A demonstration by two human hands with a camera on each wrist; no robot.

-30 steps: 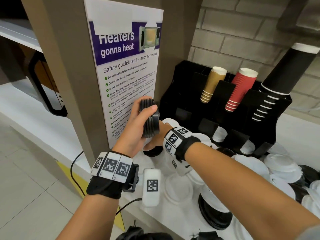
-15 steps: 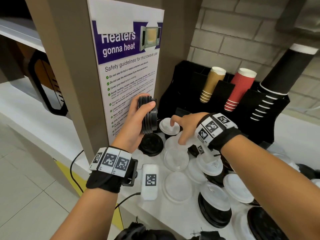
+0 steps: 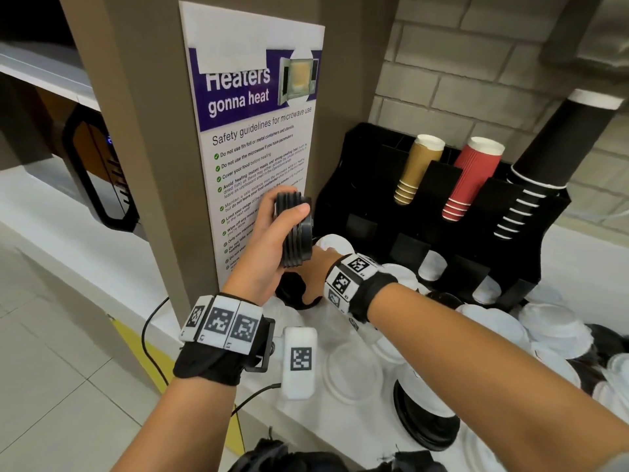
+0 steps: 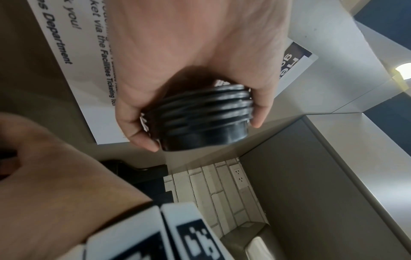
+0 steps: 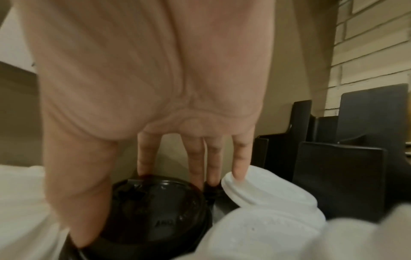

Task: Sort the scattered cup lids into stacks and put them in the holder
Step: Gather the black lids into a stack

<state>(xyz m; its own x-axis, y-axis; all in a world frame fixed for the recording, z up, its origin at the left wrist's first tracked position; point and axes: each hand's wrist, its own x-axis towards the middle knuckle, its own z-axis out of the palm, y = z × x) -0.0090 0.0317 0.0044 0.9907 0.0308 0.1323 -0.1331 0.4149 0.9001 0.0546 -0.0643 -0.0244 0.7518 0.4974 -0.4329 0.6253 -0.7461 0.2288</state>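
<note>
My left hand (image 3: 289,206) holds a stack of black lids (image 3: 295,233) on edge, above the counter's left end; the left wrist view shows thumb and fingers wrapped round the stack of black lids (image 4: 200,119). Just below it, my right hand (image 3: 315,277) reaches down onto a single black lid (image 3: 289,287) lying on the counter. In the right wrist view the thumb sits at the near rim of this black lid (image 5: 160,211) and the fingers at its far rim. The black holder (image 3: 374,185) stands behind. Several white lids (image 3: 493,321) lie scattered to the right.
Brown cups (image 3: 418,172), red cups (image 3: 473,178) and black cups (image 3: 551,172) stick out of the holder. A poster on a pillar (image 3: 258,131) stands close on the left. A white tagged device (image 3: 299,362), clear lids (image 3: 354,373) and a large black lid (image 3: 425,424) lie near the front edge.
My right hand swung right over the white lids, then came back left and down onto the black lid under the stack. The left hand has kept the stack nearly still.
</note>
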